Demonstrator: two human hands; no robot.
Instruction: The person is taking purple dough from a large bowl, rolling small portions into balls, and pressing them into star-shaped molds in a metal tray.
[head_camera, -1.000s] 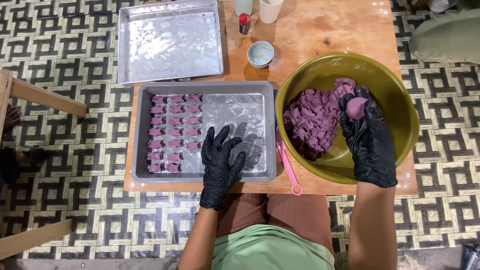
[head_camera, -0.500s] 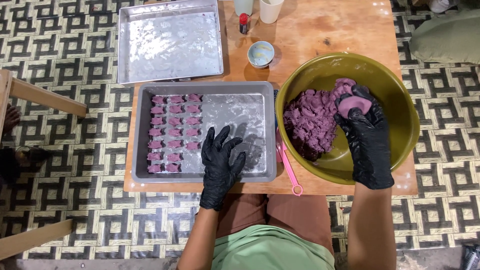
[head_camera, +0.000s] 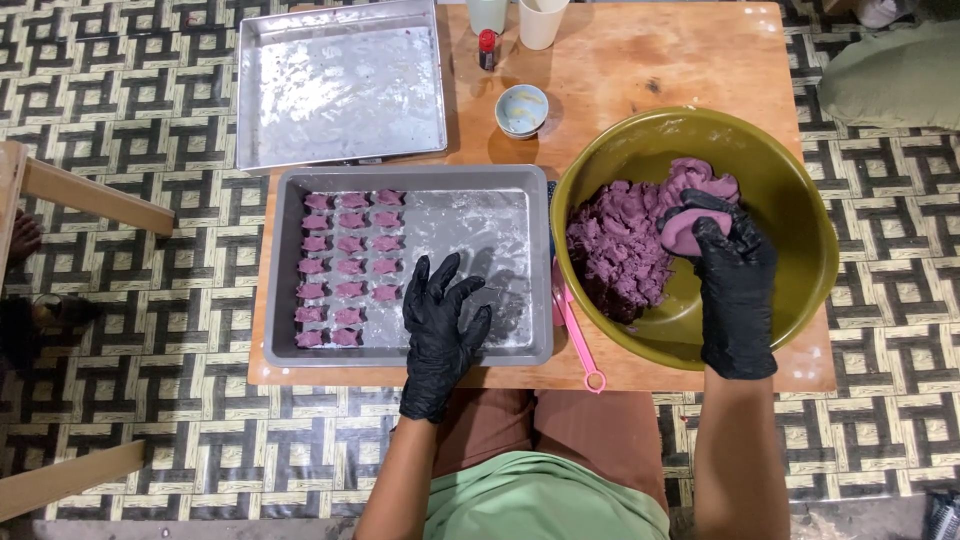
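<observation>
Three columns of small purple shaped pieces (head_camera: 348, 268) fill the left part of the near tray (head_camera: 282, 340); its right half is bare and floured, so judging by that, well under half of the tray is filled. A large heap of purple dough (head_camera: 612, 255) still sits in the green bowl (head_camera: 800, 200) on the right of the surface (head_camera: 650, 60), so most of the dough looks unshaped.

The right hand (head_camera: 730, 275), in a black glove, is closed around a lump of dough (head_camera: 682, 232) at the top of the heap, inside the bowl. The left hand (head_camera: 442, 325), also gloved, is open with fingers spread, resting on the floured part of the near tray and holding nothing.

A second tray (head_camera: 340, 85) lies far left, dusted but without pieces. A small blue bowl (head_camera: 522, 108), a little red-capped bottle (head_camera: 487, 48) and two cups (head_camera: 540, 20) stand at the far edge. A pink tool (head_camera: 578, 340) lies between tray and bowl.
</observation>
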